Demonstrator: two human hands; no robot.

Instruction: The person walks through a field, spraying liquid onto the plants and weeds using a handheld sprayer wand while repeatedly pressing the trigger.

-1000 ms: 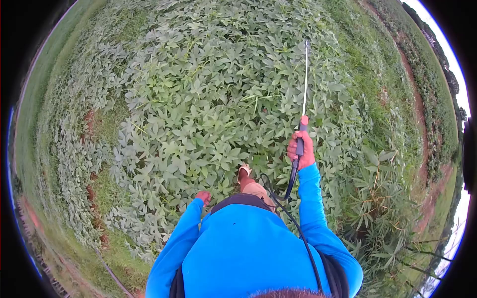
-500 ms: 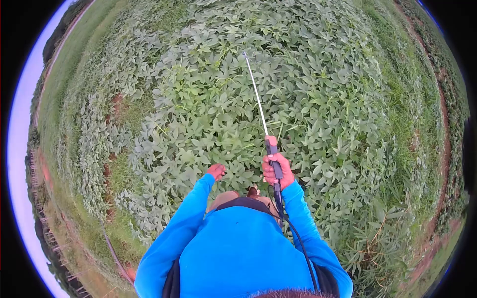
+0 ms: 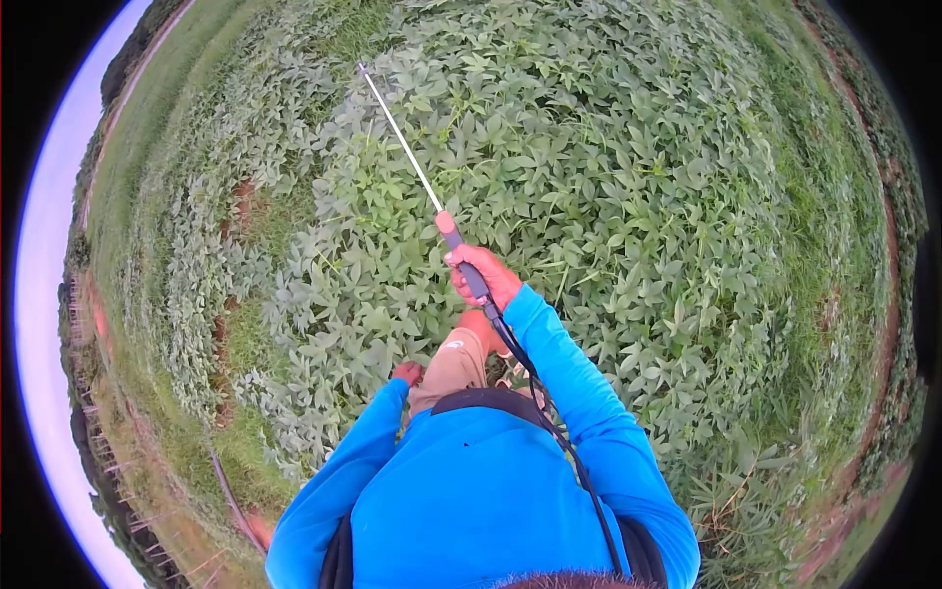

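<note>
My right hand point(image 3: 497, 278) is wrapped round the dark grip of a sprayer wand point(image 3: 402, 140). The wand's thin white metal lance points forward and left over the leafy plants point(image 3: 579, 196), its tip near the upper left of the foliage. From the grip's lower end a black hose point(image 3: 574, 442) runs back along my right arm. Low beside my left thigh, my left hand point(image 3: 408, 372) hangs with curled fingers, and no object shows in it.
Dense broad-leaved plants surround my legs point(image 3: 456, 363). Patches of grass and reddish soil point(image 3: 243, 204) lie to the left. A dark pipe-like strip point(image 3: 231, 496) lies at lower left. Dirt tracks point(image 3: 888, 285) edge the field at right.
My right hand has swung the wand forward and to the left. My left hand has drawn back toward my hip, and a bent leg now shows further forward.
</note>
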